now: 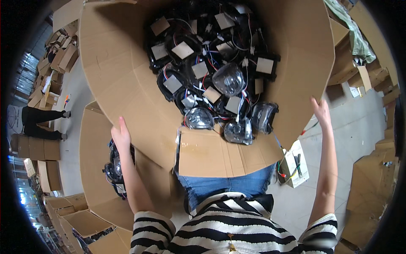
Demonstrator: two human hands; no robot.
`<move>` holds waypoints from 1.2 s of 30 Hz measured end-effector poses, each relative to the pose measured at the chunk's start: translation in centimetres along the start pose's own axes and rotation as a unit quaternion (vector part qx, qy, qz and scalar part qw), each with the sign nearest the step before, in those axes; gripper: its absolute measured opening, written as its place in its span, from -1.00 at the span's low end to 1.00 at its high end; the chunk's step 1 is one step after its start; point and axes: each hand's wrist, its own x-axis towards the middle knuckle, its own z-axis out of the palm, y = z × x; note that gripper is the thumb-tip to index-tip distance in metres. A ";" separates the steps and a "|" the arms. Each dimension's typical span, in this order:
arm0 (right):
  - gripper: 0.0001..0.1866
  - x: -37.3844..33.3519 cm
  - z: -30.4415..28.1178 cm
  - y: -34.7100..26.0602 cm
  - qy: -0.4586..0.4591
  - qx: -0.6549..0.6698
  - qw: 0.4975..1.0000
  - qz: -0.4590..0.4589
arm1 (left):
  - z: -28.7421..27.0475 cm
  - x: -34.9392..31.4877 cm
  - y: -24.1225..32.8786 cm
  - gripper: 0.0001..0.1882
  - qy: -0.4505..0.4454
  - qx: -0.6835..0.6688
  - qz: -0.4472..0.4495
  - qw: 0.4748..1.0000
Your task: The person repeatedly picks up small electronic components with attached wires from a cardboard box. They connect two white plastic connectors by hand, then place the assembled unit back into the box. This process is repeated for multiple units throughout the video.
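A large open cardboard box [114,63] stands in front of me, its near flap [207,154] folded down against my jeans. My left hand [122,134] grips the box's left side, thumb on top. On the opposite side my right hand [322,113] is closed round the edge of the right wall [306,55]. Inside lie many black lamp units with thin wires, white connectors and pale square patches. Several show clear domed lenses, such as one lamp [228,79] in the middle and another lamp [198,118] near the front. The fingers under the cardboard are hidden.
A second open box [95,156] with more lamps [114,167] stands below my left forearm. To the right, a white box [296,163] carries wires and a dark-handled tool. Cardboard boxes [368,190] line the right side. At far left is another person [36,120].
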 end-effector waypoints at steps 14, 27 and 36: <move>-0.70 -8.8 4.6 3.4 0.130 0.092 0.984 -0.078 | -0.6 -8.2 -1.6 -0.67 0.082 -0.053 0.000 0.995; -0.68 -6.5 2.2 0.5 -0.005 0.043 0.999 0.028 | 0.9 -6.4 0.5 -0.61 0.041 -0.038 -0.129 0.990; -0.64 -7.4 2.0 1.9 -0.036 0.020 0.995 0.089 | -3.3 -5.4 2.4 -0.60 -0.280 0.383 -0.155 0.866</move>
